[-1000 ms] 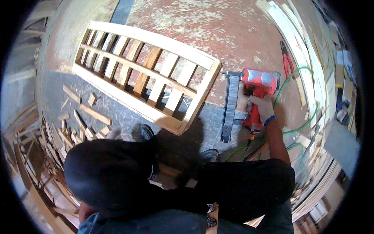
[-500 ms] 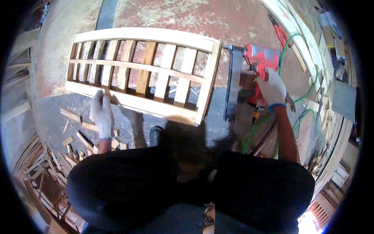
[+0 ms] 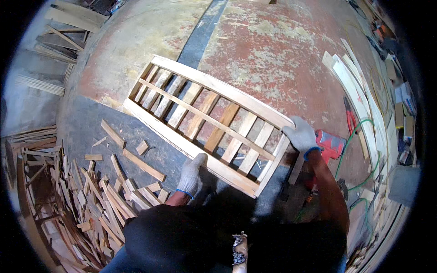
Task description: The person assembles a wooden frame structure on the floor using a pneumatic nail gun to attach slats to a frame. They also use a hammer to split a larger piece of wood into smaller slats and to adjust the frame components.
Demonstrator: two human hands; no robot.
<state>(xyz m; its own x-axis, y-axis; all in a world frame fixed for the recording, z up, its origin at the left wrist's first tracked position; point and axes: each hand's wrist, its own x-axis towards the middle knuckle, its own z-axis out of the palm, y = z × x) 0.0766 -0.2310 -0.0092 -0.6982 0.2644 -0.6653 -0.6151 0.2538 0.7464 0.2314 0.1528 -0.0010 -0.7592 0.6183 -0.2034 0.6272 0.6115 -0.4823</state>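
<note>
A long pale wooden frame (image 3: 218, 175) with several cross slats and one lengthwise strip lies slantwise in front of me. My left hand (image 3: 190, 175), in a white knitted glove, is closed on its near long rail; the fingertips are partly hidden. At the right end my right hand (image 3: 301, 135), gloved alike, grips the far corner with its fingers over the edge. Just beyond that hand, a red nail gun (image 3: 332, 145) rests on the floor, partly covered by my right forearm.
Loose wood offcuts (image 3: 144, 166) lie at left, heaped into a pile (image 3: 102, 200) nearer me. A green hose (image 3: 339, 164) curves along the right, past red-handled cutters (image 3: 350, 116) and long pale boards (image 3: 353, 86). A dark strip (image 3: 198, 43) crosses the worn floor.
My right hand has left the nail gun and taken hold of the frame's right end. The frame is turned clockwise, and my left hand sits further right along its near rail.
</note>
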